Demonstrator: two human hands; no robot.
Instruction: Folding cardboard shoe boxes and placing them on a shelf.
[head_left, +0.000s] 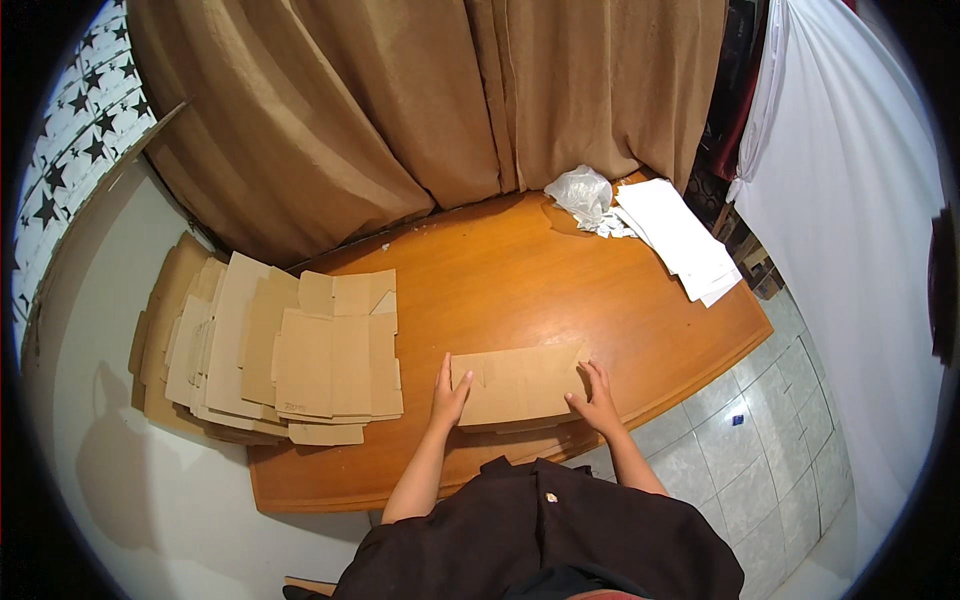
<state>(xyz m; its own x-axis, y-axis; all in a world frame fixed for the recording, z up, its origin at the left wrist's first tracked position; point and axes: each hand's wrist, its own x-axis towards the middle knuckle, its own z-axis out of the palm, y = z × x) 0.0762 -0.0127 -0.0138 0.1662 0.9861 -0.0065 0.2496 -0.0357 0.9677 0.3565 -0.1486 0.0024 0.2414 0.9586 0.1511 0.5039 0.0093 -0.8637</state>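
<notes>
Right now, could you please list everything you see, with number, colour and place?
cardboard piece: one, brown, between the hands
cardboard pile: one, brown, table's left side
table: one, orange-brown, under cardboard
papers: several, white, table's right end
plastic bag: one, whitish, beside the papers
scraps: several, white, beside the bag
curtains: count unclear, brown, behind the table
hanging cloth: one, white, right side
star sheet: one, black on white, upper left
wall: one, pale, left
tiled floor: one, pale grey, lower right
small thing: one, blue, on the floor
clothes: count unclear, dark brown, lower middle
left hand: one, bare, at cardboard's left end
right hand: one, bare, at its right end
</notes>
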